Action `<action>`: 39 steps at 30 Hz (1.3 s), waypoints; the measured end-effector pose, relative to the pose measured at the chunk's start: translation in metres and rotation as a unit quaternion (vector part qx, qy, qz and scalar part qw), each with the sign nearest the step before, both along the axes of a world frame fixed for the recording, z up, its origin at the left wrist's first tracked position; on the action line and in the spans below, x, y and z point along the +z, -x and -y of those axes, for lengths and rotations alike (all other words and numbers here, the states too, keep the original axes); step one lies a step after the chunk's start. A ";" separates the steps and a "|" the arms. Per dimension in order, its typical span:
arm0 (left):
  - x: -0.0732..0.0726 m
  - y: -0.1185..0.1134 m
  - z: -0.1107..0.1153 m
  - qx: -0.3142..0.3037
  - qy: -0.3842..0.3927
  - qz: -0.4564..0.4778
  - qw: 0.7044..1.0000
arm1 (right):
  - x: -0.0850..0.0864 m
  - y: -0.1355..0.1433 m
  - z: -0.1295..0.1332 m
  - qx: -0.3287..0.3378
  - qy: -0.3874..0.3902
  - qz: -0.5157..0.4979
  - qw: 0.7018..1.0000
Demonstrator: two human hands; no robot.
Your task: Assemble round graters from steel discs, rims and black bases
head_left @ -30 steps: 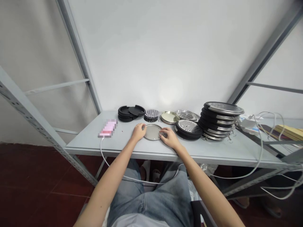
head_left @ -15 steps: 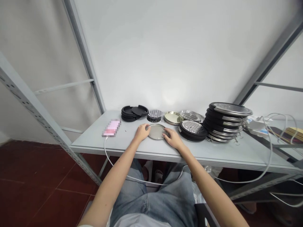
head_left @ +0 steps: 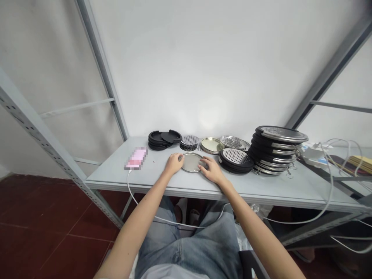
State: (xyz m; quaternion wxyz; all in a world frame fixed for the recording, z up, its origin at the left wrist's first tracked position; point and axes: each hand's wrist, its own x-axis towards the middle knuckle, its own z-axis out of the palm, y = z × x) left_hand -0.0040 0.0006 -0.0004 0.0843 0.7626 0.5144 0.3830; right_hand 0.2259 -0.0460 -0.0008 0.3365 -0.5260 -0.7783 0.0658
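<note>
A shallow round metal plate (head_left: 192, 162) with a raised rim lies flat on the grey table, between my two hands. At its left edge, my left hand (head_left: 174, 163) is closed with curled fingers on the rim; a small dark spot by the fingertips is too small to name. From the right side, my right hand (head_left: 211, 169) grips the opposite rim, its fingers reaching over the edge. Just right of that hand is a stack of black round holders (head_left: 236, 159) topped with a perforated metal disc. Gold-toned round plates (head_left: 212, 145) are piled behind the plate.
Black rings (head_left: 164, 139) and slotted discs (head_left: 190, 142) stand along the back. A tall stack of black and metal discs (head_left: 277, 149) rises at right. A phone (head_left: 136, 158) lies left, its white cable (head_left: 130, 190) hanging over the front edge. Metal posts (head_left: 100, 69) frame the table.
The view has shifted very slightly. Both hands stay at the rim of the metal plate, and nothing else has visibly moved.
</note>
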 end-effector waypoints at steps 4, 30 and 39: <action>-0.001 0.000 -0.002 0.000 0.001 0.004 1.000 | -0.001 0.000 0.001 0.058 -0.004 -0.004 0.998; 0.003 -0.001 -0.004 0.015 -0.033 -0.001 0.999 | -0.003 -0.001 -0.002 0.022 0.000 -0.030 0.999; 0.048 0.012 -0.025 0.064 -0.078 -0.072 0.992 | -0.002 -0.002 -0.003 0.033 -0.003 -0.040 0.999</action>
